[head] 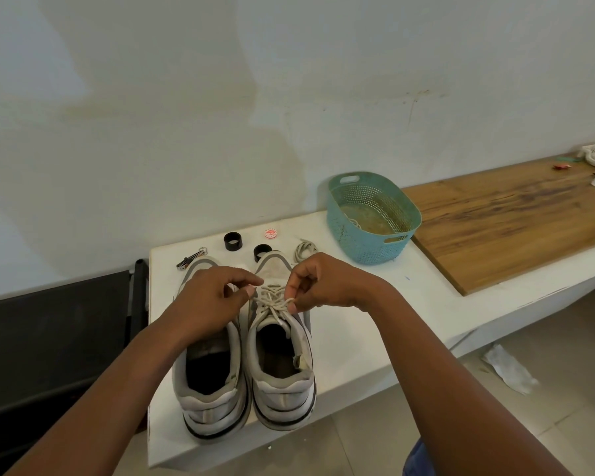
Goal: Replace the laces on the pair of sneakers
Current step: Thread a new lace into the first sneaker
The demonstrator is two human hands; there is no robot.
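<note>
Two worn white-and-grey sneakers stand side by side on the white table [375,304], heels toward me. The right sneaker [282,365] carries an off-white lace [272,298] threaded across its eyelets. My left hand [210,297] pinches one end of that lace at the left of the eyelets and covers the front of the left sneaker [210,383]. My right hand [323,283] pinches the other lace end at the right. A spare coiled lace [303,250] lies just beyond the right sneaker's toe.
A teal perforated basket [406,228] sits at the back right, next to a wooden board [516,221]. Two black rings [233,241], a round red-and-white cap [271,232] and a small metal tool [191,259] lie behind the sneakers. A black panel [49,331] stands left of the table.
</note>
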